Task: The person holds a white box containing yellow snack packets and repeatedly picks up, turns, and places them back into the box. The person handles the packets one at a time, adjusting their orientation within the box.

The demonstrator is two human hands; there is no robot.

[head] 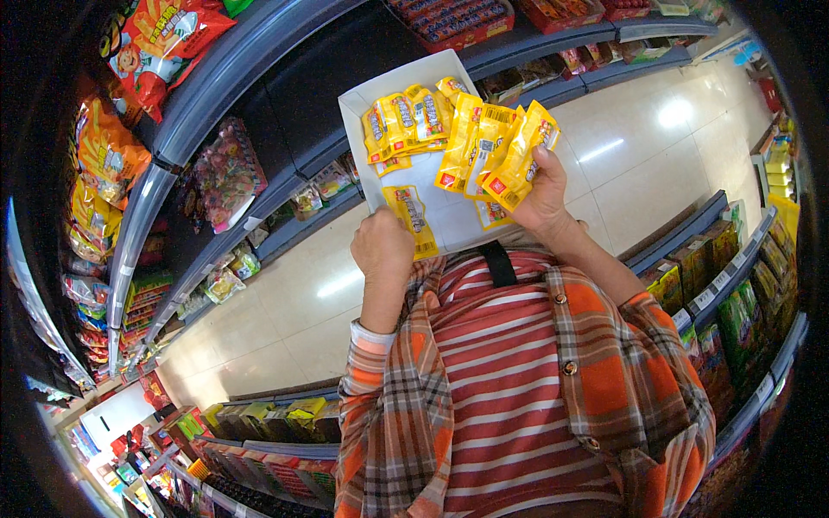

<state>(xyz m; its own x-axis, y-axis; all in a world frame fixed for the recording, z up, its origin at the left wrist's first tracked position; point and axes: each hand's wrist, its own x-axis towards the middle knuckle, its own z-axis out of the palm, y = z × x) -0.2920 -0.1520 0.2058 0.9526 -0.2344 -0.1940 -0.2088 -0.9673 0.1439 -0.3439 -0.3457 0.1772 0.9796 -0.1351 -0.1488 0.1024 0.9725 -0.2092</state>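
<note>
A shallow white cardboard box is held tilted in front of my chest. My left hand is closed on its left wall near the lower corner, fingers partly hidden. Right beside that hand, a single yellow snack packet lies in the box. My right hand grips several fanned yellow packets above the box's right side, thumb on the nearest one. More yellow packets are stacked at the box's far end. Another packet shows partly under the held ones.
Ahead, a dark store shelf carries bagged snacks, a bag of wrapped candies and red display boxes. Behind me, on both sides, a low shelf holds boxed goods. Pale tiled floor runs between the shelves.
</note>
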